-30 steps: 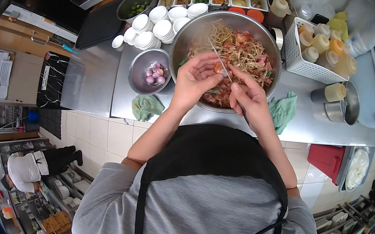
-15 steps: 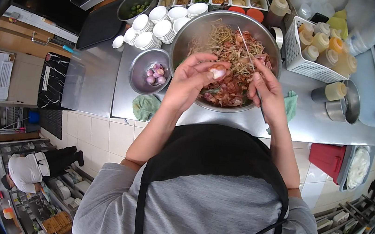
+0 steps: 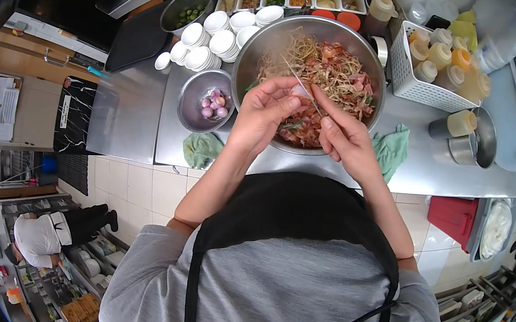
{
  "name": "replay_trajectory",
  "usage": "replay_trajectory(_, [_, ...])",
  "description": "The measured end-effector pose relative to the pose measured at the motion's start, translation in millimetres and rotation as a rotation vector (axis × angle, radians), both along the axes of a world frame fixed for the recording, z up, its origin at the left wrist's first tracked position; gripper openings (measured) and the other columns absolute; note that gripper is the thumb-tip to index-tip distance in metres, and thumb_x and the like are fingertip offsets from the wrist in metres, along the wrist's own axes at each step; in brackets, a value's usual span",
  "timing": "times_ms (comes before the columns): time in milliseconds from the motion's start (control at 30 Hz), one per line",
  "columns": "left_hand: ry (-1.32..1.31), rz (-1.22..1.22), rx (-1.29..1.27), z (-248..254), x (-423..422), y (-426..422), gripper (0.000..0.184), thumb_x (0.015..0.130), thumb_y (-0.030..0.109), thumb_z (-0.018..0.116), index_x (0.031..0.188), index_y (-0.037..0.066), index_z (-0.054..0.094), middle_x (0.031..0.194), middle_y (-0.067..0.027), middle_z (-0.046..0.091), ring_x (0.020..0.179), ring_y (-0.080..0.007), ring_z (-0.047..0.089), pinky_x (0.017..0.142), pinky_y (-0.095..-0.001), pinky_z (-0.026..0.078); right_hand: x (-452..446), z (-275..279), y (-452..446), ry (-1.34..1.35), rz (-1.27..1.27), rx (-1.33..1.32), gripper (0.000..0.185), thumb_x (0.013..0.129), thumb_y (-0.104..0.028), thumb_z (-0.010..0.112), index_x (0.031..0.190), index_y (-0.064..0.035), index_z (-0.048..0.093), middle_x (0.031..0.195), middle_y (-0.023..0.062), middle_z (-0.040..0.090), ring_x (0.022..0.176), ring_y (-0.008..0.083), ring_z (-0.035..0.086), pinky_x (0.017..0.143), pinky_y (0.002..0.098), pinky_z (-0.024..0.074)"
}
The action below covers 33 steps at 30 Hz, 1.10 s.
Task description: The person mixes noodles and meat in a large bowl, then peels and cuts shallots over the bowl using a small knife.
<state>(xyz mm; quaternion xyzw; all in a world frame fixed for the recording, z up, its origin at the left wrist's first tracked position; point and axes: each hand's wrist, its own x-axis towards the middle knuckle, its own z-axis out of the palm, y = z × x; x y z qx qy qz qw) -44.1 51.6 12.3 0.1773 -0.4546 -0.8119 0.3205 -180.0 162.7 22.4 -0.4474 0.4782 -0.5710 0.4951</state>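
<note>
My left hand pinches a pale, pinkish shallot between thumb and fingertips. A small knife is in my right hand, its handle hidden by the fingers. The blade slants up and left across the shallot, seemingly touching it. Both hands are above the near side of a large metal bowl full of reddish skins and stringy roots. To its left, a smaller metal bowl contains several peeled purple shallots.
Stacked white cups and a pot of green limes stand back left. A white basket of squeeze bottles is at right. Green cloths lie near the counter edge. Another person bends over shelves behind.
My right hand has moved left with the knife, bringing the blade from beside the shallot to across it. My left hand still grips the shallot.
</note>
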Motion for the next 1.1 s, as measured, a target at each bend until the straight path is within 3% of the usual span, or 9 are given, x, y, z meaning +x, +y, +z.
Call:
replay_trajectory(67, [0.006, 0.001, -0.025, -0.9, 1.4, -0.3, 0.028, 0.078, 0.005, 0.057, 0.105, 0.000, 0.051, 0.096, -0.0078, 0.057, 0.089, -0.0153, 0.055, 0.082, -0.0309, 0.044, -2.3, -0.1, 1.4, -0.074, -0.033, 0.087, 0.037, 0.088, -0.015, 0.045, 0.124, -0.0081, 0.042, 0.058, -0.0037, 0.039, 0.049, 0.0039, 0.035, 0.045, 0.0180, 0.0305])
replay_trajectory(167, [-0.005, 0.001, -0.044, -0.1, 0.9, 0.1, 0.028, 0.079, 0.005, 0.056, 0.105, -0.001, 0.051, 0.097, -0.0096, 0.057, 0.089, -0.0156, 0.056, 0.083, -0.0309, 0.044, -4.1, -3.3, 0.5, -0.101, -0.048, 0.094, 0.034, 0.088, -0.017, 0.044, 0.121, -0.0082, 0.045, 0.055, -0.0036, 0.039, 0.047, 0.0033, 0.034, 0.043, 0.0174, 0.0287])
replay_trajectory(267, [-0.023, -0.018, -0.043, 1.0, 1.6, 0.0, 0.030, 0.079, 0.005, 0.056, 0.107, -0.002, 0.050, 0.099, -0.0100, 0.057, 0.091, -0.0160, 0.055, 0.084, -0.0312, 0.043, -6.8, -7.2, -0.4, -0.210, -0.050, 0.126, 0.035, 0.089, -0.019, 0.043, 0.122, -0.0088, 0.044, 0.054, -0.0031, 0.040, 0.046, 0.0027, 0.034, 0.042, 0.0166, 0.0273])
replay_trajectory(600, [-0.038, -0.046, -0.046, 1.8, 3.9, -5.5, 0.034, 0.081, 0.007, 0.054, 0.113, -0.003, 0.047, 0.103, -0.0114, 0.055, 0.094, -0.0172, 0.054, 0.085, -0.0318, 0.042, -6.4, -2.2, -0.6, -0.122, 0.056, 0.126, 0.038, 0.090, -0.021, 0.041, 0.125, -0.0091, 0.039, 0.053, -0.0026, 0.040, 0.045, 0.0028, 0.033, 0.041, 0.0163, 0.0267])
replay_trajectory(667, [-0.035, -0.096, -0.067, 2.9, 5.4, -6.2, 0.034, 0.081, 0.007, 0.054, 0.112, -0.003, 0.048, 0.104, -0.0114, 0.055, 0.095, -0.0168, 0.053, 0.085, -0.0314, 0.042, -10.2, -6.3, -0.9, -0.284, 0.071, 0.148, 0.038, 0.090, -0.020, 0.042, 0.126, -0.0098, 0.039, 0.054, -0.0025, 0.040, 0.045, 0.0026, 0.033, 0.041, 0.0161, 0.0268])
replay_trajectory(900, [-0.093, -0.038, -0.099, 2.1, 2.9, -5.4, 0.034, 0.080, 0.005, 0.054, 0.112, -0.003, 0.048, 0.103, -0.0106, 0.055, 0.091, -0.0150, 0.053, 0.083, -0.0283, 0.042, -5.8, -1.3, -0.2, -0.142, 0.037, 0.159, 0.035, 0.090, -0.019, 0.040, 0.123, -0.0088, 0.042, 0.054, -0.0021, 0.040, 0.044, 0.0027, 0.033, 0.041, 0.0159, 0.0262])
replay_trajectory(1100, [-0.097, -0.104, -0.128, 8.3, 3.2, -4.7, 0.035, 0.080, 0.005, 0.053, 0.113, -0.003, 0.047, 0.105, -0.0095, 0.053, 0.092, -0.0145, 0.053, 0.083, -0.0275, 0.041, -12.1, -8.9, -3.6, -0.286, 0.001, 0.188, 0.036, 0.089, -0.019, 0.041, 0.124, -0.0081, 0.041, 0.055, -0.0023, 0.039, 0.045, 0.0027, 0.034, 0.040, 0.0158, 0.0264])
